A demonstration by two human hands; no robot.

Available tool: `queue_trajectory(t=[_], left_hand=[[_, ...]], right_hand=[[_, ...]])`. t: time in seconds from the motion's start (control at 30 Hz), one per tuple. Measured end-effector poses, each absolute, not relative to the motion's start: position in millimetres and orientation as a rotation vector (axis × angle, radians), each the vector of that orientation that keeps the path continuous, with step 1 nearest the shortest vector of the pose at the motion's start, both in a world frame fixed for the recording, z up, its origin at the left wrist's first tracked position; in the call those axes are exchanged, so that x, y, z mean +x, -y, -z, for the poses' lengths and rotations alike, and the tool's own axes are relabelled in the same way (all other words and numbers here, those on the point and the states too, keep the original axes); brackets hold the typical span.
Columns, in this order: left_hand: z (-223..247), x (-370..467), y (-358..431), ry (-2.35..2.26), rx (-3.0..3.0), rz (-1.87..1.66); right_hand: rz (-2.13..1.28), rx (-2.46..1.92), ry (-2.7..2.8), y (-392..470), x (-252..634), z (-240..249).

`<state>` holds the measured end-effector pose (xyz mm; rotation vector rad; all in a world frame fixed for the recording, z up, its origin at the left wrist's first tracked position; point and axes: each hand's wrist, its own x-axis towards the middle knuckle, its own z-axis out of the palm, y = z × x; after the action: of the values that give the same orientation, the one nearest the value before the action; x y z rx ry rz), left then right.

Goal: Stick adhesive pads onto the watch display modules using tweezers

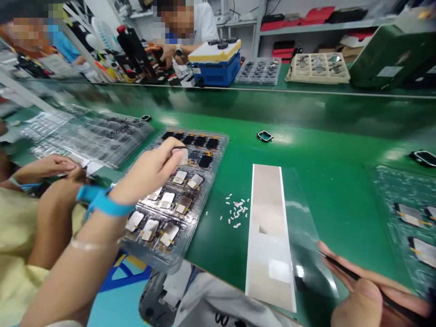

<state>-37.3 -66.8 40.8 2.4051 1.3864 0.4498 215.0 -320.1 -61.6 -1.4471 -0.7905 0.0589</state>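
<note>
My left hand, with a blue wrist strap, pinches a small watch display by its edge, pale side showing. It hovers over the upper part of a clear plastic tray. Rows of like displays lie in that tray, black ones at the far end and white-backed ones nearer. At lower right my right hand grips black tweezers, their tip over the edge of a clear film. Beside the film lies a long white backing sheet. Small white slips are scattered left of the sheet.
A watch frame lies on the green bench; another is at far right, above a second display tray. Stacked clear trays stand left, beside a co-worker's hands. A raised ledge behind holds a blue box.
</note>
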Motion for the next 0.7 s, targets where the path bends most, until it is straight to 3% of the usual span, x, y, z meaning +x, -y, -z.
queue_trajectory(t=[0.2, 0.7], left_hand=[[-4.8, -34.9, -26.8, -1.312, 2.402, -0.134], [5.2, 18.5, -3.6, -1.517, 2.487, -0.355]], right_hand=[[0.04, -1.472, 0.654, 312.7, 209.5, 69.9], [0.008, -1.288, 0.722, 305.5, 201.0, 57.3]])
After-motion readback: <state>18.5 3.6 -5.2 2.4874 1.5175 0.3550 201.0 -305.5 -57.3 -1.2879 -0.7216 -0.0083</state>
